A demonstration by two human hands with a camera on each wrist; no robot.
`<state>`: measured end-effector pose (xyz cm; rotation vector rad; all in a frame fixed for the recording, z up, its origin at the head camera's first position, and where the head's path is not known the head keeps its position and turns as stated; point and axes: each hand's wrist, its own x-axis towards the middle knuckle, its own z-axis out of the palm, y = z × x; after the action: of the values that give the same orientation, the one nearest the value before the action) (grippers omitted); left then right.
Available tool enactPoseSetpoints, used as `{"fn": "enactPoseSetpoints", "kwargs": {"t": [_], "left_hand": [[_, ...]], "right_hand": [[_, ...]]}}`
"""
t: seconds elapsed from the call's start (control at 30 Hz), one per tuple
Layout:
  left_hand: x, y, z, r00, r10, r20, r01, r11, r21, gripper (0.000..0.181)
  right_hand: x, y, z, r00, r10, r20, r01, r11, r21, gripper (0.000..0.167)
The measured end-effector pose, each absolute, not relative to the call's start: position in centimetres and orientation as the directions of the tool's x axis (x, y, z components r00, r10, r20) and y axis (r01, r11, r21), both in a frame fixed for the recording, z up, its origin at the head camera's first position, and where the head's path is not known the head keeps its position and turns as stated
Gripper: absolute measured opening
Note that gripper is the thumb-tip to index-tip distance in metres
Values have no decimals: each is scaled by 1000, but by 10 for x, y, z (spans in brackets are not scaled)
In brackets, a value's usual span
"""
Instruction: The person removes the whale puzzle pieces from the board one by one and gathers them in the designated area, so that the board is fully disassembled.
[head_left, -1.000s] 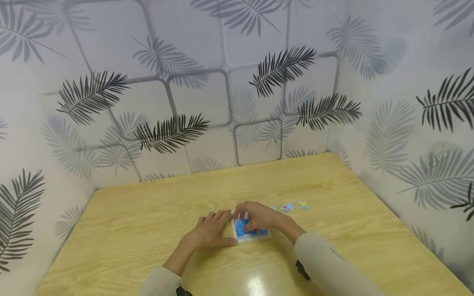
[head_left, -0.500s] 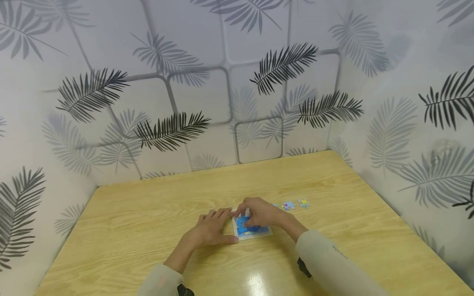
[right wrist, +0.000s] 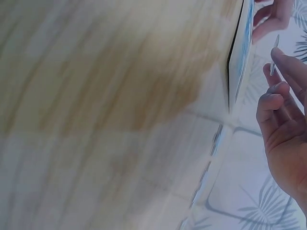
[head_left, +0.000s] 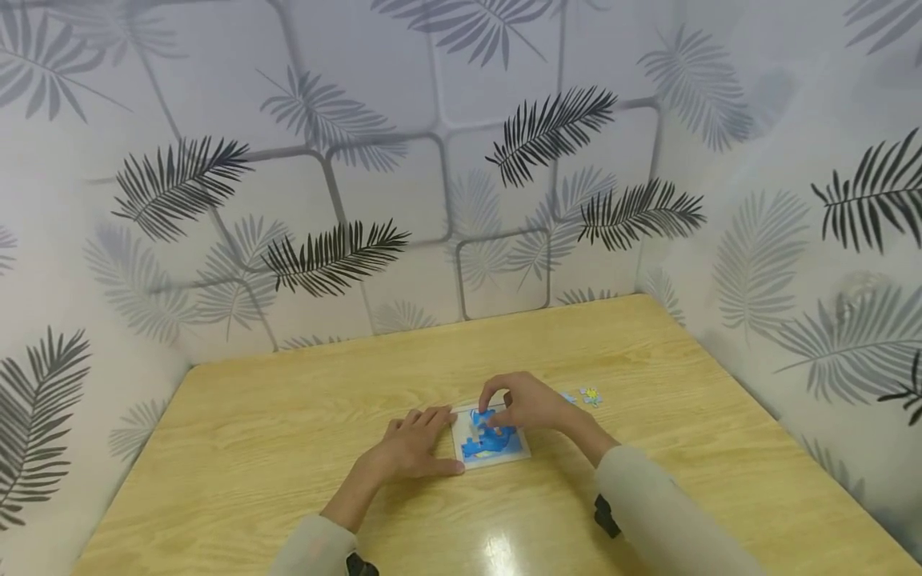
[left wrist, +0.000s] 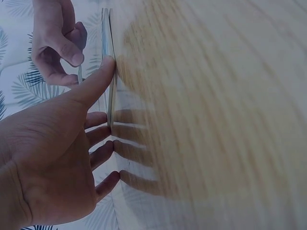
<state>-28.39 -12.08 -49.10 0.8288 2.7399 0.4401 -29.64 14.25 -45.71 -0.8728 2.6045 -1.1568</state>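
Observation:
A shallow jigsaw tray (head_left: 461, 430) lies on the table, partly filled with blue picture pieces (head_left: 491, 445); bare pale patches show at its left. My left hand (head_left: 412, 448) rests at the tray's left side, fingers spread and fairly straight, thumb at the near left corner. Above the tray's far right part, my right hand (head_left: 531, 402) pinches a puzzle piece (right wrist: 275, 57) between thumb and index finger. The same thin piece appears edge-on in the left wrist view. The right hand hides part of the tray; the held piece's picture cannot be made out.
To the right of the tray lie loose puzzle pieces, one with a yellow sun (head_left: 591, 395) and a pale blue one (head_left: 568, 398) partly behind the right hand. The wooden table (head_left: 302, 416) meets leaf-patterned walls (head_left: 403, 280) at the back and sides.
My right hand has risen off the tray and shifted right with a piece pinched in its fingers, uncovering more of the blue picture and bare tray. The left hand has stayed put.

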Motion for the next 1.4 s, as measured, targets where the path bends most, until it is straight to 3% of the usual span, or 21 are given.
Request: {"fn": "enactPoseSetpoints", "kwargs": {"t": [0.77,1.1,1.4], "left_hand": [[-278,-118,-483,-808,572,-141,488,784,383,87],[-276,-119,-481,-807,572,-147,491,788,371,89],[-273,-117,-473,-801,583,-139,498,777,386,89]], "right_hand": [[-291,199,-462,-890,-452,62,-347,584,-734,11],[-284,214,-461,-878,-476,52,-362,587,-724,14],[-278,226,-462,-837,-545,42,-439,625,-645,18]]}}
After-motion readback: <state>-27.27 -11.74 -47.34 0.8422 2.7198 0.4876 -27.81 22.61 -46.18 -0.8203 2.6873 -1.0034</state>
